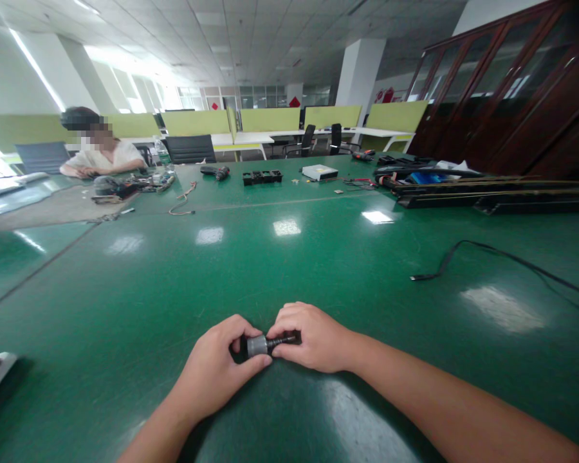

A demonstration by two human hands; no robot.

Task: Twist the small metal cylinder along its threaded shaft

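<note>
My left hand [217, 370] pinches a little gray part [257, 346] tight. My right hand [313, 337] is closed on the dark rod [284, 339] sticking out of it. Both rest on the green table [289, 270], close to its near edge, about the middle. Farther off on the right lies a black cable [427, 276]. Near the far edge are a drill [215, 172] and a flat gray box [319, 172]. A person [103, 157] sits at the far left corner.
</note>
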